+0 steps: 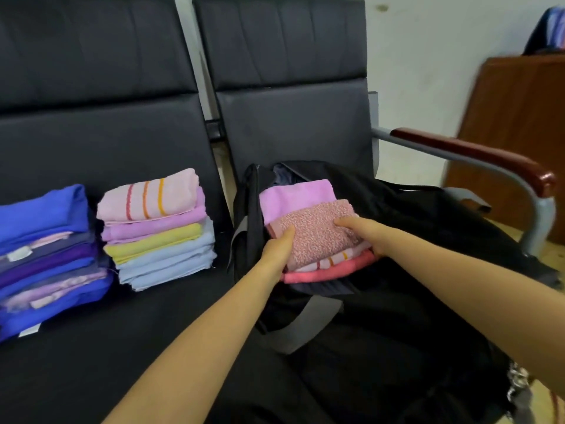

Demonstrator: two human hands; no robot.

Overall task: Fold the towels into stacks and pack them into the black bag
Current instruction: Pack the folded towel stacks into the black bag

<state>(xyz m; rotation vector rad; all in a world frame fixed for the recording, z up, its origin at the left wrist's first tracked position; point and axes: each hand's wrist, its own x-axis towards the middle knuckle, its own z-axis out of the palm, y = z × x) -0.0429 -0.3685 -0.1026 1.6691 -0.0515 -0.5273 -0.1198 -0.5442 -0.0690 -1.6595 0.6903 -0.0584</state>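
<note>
A small stack of folded towels (315, 237), speckled pink on top with striped and coral ones beneath, sits at the open mouth of the black bag (428, 240) on the right seat. A lilac towel (295, 195) lies just behind it inside the bag. My left hand (279, 249) grips the stack's left side, thumb on top. My right hand (363, 231) grips its right side, thumb on the speckled towel. On the left seat stand a pastel stack (159, 228) topped by a striped pink towel and a blue and purple stack (46, 258).
Black padded bench seats (122, 347) carry everything. A grey metal armrest with a dark red pad (477, 154) rises right of the bag. A brown wooden cabinet (519, 133) stands beyond it. The bag's grey strap (302, 322) hangs over the seat front.
</note>
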